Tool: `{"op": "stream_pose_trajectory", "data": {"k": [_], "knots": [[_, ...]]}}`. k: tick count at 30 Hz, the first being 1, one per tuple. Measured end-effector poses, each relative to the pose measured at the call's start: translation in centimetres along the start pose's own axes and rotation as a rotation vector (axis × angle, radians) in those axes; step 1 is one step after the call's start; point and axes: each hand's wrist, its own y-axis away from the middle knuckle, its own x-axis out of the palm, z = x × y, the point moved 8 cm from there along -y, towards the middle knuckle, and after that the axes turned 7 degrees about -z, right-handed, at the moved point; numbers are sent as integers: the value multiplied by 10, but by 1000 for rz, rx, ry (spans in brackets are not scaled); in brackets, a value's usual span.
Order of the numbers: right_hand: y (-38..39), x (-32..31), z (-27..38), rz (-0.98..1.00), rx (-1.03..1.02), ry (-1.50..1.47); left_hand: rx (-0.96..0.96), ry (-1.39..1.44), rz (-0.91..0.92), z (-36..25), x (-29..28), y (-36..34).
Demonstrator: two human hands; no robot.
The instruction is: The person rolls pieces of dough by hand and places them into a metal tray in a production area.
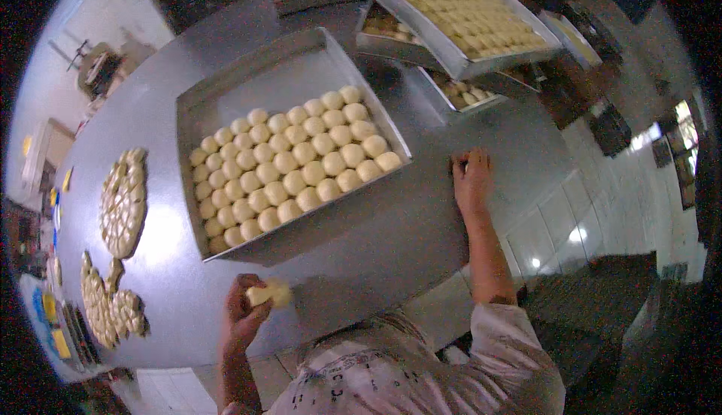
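Near the table's front edge my left hand (242, 306) is closed on a pale, slightly blurred piece of dough (272, 293), which sticks out to the right of the fingers. Farther right, my right hand (472, 178) rests at the steel table top, its fingers curled under; whatever they may hold is hidden. Between and beyond my hands lies a deep metal baking tray (259, 93). Rows of round dough balls (284, 162) fill its nearer part, and bare metal shows at its far end.
At the left of the steel table (421, 227) lie a disc of cut dough (122, 204) and a second, irregular cut dough slab (105, 306). Stacked trays, the top tray (459, 13) full of dough balls, stand at the far right. Tiled floor (549, 219) shows beyond the right edge.
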Motion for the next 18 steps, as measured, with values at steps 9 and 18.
{"op": "stream_pose_trajectory", "data": {"k": [9, 18], "knots": [[-4, -24, 8, 173, 574, -1038, 36, 239, -352, 19, -118, 30], [-79, 97, 296, -54, -248, -514, 58, 253, -327, 38, -147, 46]]}}
